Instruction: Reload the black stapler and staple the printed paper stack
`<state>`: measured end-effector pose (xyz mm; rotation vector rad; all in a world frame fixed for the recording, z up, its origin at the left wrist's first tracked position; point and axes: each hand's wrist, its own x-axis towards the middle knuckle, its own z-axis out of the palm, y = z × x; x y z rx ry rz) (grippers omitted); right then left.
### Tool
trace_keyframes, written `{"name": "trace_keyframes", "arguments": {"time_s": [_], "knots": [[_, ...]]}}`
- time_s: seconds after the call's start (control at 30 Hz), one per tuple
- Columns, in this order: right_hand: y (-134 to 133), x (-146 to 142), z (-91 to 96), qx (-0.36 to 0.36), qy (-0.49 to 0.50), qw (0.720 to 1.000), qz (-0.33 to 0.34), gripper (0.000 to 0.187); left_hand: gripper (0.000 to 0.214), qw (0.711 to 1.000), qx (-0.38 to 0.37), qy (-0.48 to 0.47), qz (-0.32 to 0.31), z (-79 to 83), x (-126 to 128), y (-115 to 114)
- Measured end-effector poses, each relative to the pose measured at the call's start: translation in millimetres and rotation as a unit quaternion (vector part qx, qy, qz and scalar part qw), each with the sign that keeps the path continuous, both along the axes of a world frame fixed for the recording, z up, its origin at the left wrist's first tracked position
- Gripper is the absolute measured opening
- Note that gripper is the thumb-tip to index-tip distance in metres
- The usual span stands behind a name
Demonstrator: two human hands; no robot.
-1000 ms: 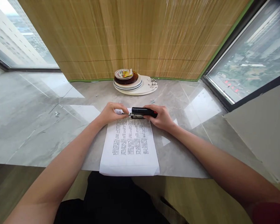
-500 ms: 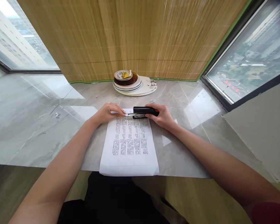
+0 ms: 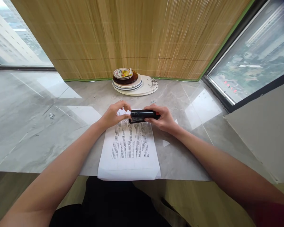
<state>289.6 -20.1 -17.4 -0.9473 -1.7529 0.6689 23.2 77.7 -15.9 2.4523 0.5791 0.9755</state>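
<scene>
The white printed paper sheets lie on the grey marble counter, below both hands, with their near edge hanging just over its rim. At the far edge of the sheets the left hand has its fingers curled. Its thumb and fingertips pinch the top of the sheets right against the nose of the black stapler. The right hand is closed around the stapler's rear half and holds it lengthwise along that top edge. Whether the stapler's mouth is over the paper cannot be told. To staple cleanly, I judge, the left hand should hold the sheets squared and flat, fingertips clear of the mouth, while the right hand presses straight down. Beyond the hands a stack of round ceramic plates stands in front of a bamboo blind.
</scene>
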Motion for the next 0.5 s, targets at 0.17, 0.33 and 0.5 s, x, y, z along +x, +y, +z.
{"name": "trace_keyframes", "arguments": {"time_s": [0.17, 0.33, 0.5], "knots": [[8.0, 44.3, 7.3, -0.025, 0.013, 0.997, -0.076, 0.034, 0.059, 0.979, 0.021, 0.177, -0.103, 1.7, -5.9, -1.3], [9.5, 96.1, 14.6, -0.095, -0.048, 0.994, -0.028, 0.037, 0.062, 0.952, 0.038, 0.300, -0.055, 0.1, -16.9, 4.5], [9.2, 104.1, 23.9, -0.110, -0.124, 0.982, 0.087, 0.039, 0.064, 0.952, 0.038, 0.299, -0.053, 4.2, -7.4, -8.9]]}}
